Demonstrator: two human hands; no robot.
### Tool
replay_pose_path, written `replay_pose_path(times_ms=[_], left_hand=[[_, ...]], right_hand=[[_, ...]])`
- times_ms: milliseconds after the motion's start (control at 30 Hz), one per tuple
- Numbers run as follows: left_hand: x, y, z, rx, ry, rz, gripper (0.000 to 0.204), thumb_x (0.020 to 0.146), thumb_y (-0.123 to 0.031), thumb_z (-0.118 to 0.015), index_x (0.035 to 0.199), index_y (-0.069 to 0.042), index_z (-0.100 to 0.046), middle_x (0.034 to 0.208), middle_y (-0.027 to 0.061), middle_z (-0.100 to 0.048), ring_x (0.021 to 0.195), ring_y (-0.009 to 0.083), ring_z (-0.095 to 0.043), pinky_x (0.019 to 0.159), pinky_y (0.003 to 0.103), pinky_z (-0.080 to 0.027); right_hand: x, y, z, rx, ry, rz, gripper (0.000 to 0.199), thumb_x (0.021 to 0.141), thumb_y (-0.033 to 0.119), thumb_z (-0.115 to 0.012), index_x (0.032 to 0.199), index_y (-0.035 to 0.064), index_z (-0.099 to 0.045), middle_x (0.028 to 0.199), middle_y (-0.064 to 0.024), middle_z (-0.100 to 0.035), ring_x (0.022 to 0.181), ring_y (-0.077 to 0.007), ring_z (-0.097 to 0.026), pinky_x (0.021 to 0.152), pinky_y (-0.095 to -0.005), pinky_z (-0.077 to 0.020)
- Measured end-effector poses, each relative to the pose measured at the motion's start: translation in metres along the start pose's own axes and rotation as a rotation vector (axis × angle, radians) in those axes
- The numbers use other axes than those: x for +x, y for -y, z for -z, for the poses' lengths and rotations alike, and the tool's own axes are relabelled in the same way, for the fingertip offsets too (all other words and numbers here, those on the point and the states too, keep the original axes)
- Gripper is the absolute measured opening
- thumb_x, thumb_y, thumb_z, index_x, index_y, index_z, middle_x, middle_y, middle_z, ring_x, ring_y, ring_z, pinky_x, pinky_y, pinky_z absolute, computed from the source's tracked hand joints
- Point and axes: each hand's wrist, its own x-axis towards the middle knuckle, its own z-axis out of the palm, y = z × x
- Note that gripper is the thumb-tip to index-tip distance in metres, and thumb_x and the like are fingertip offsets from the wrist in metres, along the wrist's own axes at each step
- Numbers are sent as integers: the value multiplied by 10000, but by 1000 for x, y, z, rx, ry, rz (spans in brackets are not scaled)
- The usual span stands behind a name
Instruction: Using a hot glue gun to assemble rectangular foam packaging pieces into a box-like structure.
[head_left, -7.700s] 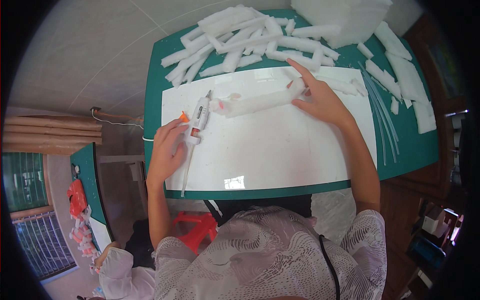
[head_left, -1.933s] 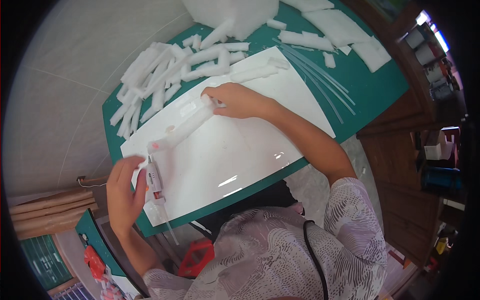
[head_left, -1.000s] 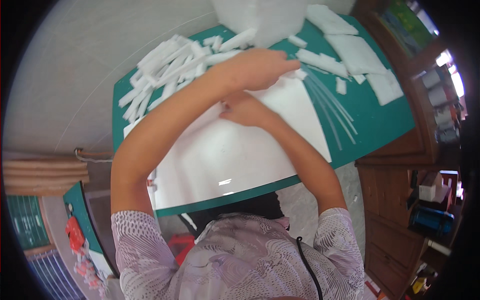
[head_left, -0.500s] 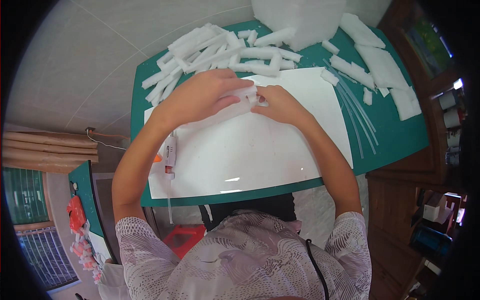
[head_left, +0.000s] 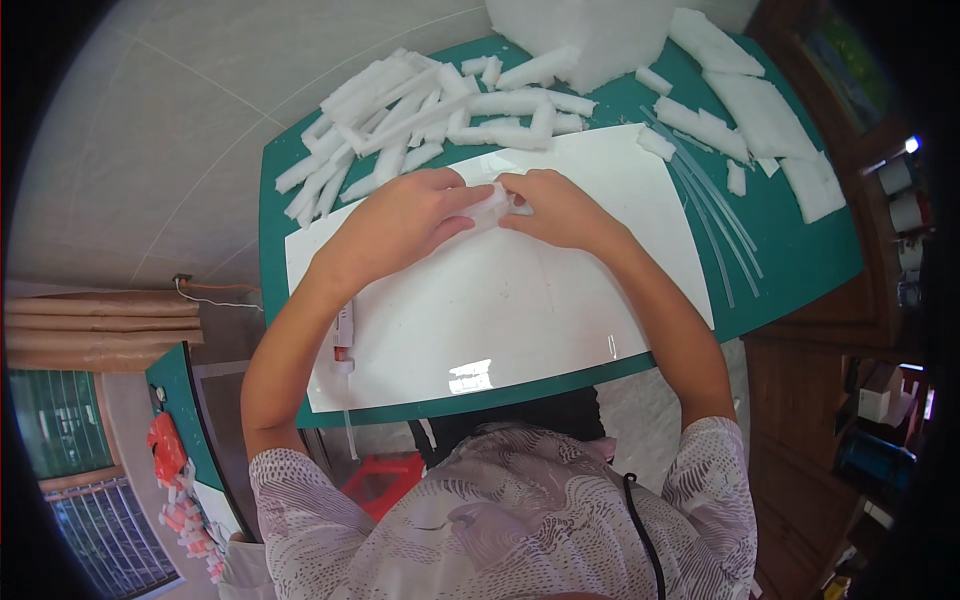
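Observation:
Over the far part of a glossy white board [head_left: 490, 300], both hands meet at a small piece of white foam [head_left: 488, 208]. My left hand [head_left: 412, 222] is closed on the foam's left side, thumb below and fingers above. From the other side, my right hand [head_left: 556, 208] pinches the foam's right end with bent fingers. Much of the piece is hidden by my hands, so its full shape does not show. Beside my left forearm lies a white glue gun [head_left: 344, 335], partly covered by the arm, with a clear glue stick protruding over the table's front edge.
The board rests on a green table [head_left: 800, 270]. A heap of white foam strips [head_left: 400, 105] lies behind my hands, beside a large white foam block [head_left: 580, 40]. Clear glue sticks [head_left: 715, 205] and flat foam slabs [head_left: 760, 110] are at the right. A red stool [head_left: 385, 480] stands below.
The foam between my hands shows less of its length beside my left hand than before. My left hand sits slightly lower against the board, and the whole view has shifted a little.

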Motion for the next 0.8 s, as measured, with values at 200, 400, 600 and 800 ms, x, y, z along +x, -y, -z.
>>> replay_pose_path(times_ms=[200,400,600,800], left_hand=[[1,1,-5,9,-22,-9,389,907,-126,-678,1295,-116,-662,1120,138,-668,966,303,-662,843,376,-547],[-2,5,-5,44,0,22,392,914,-107,-683,1305,-115,-660,1167,141,-656,989,300,-658,863,363,-543],[-3,7,-5,8,-4,29,377,909,-116,-692,1285,-121,-675,1156,135,-658,984,294,-659,857,361,-544],[1,6,-9,-27,-28,9,334,907,-123,-695,1241,-100,-694,1139,126,-666,974,288,-662,846,365,-544]], right_hand=[[-1,-1,-1,-36,28,-19,354,856,200,-739,1137,22,-616,1007,-175,-686,980,-334,-641,864,-415,-501],[-1,4,-5,-18,2,-17,503,856,171,-737,1319,77,-564,1085,-162,-676,1008,-301,-633,886,-399,-505],[-1,5,1,116,-84,130,590,840,105,-720,1396,116,-523,1239,-137,-650,1065,-267,-616,892,-382,-516],[1,3,10,368,-61,129,517,856,133,-690,1356,126,-563,1229,-85,-664,1062,-217,-595,801,-323,-533]])
